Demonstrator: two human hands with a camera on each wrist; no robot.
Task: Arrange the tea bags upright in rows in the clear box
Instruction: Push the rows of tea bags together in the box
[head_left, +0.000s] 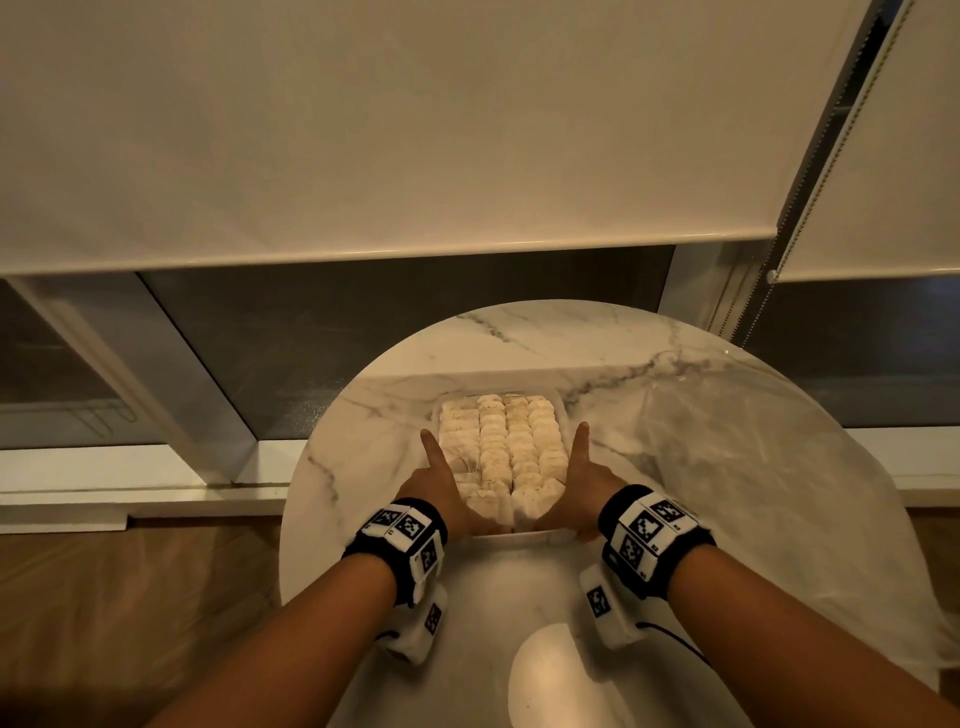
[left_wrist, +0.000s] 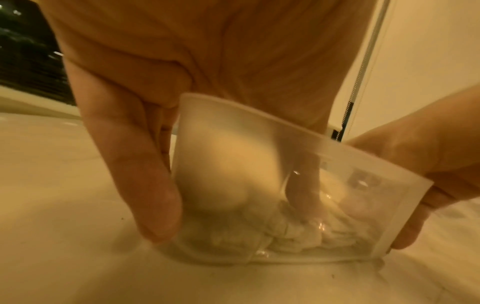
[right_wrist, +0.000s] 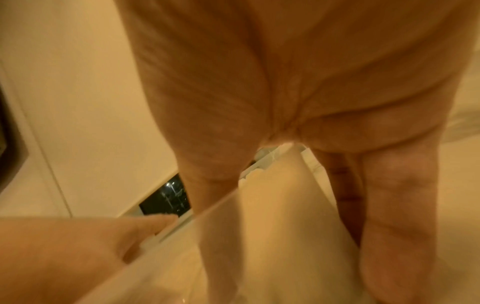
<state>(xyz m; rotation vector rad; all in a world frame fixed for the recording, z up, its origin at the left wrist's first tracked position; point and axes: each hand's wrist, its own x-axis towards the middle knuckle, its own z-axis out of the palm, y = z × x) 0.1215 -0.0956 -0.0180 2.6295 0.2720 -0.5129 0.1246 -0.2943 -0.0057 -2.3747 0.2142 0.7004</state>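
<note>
Head cam: 2 hands, left grip (head_left: 434, 493) & right grip (head_left: 584, 488), each pinching 1 clear box (head_left: 562, 415) w/ 4 tea-bag rows (head_left: 501, 452).

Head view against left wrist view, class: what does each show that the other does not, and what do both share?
Only the head view shows the tea bags standing in rows from above, and the round marble table. Only the left wrist view shows the clear box side-on, a thumb inside its near wall. Both show the left hand and right hand gripping the box.
</note>
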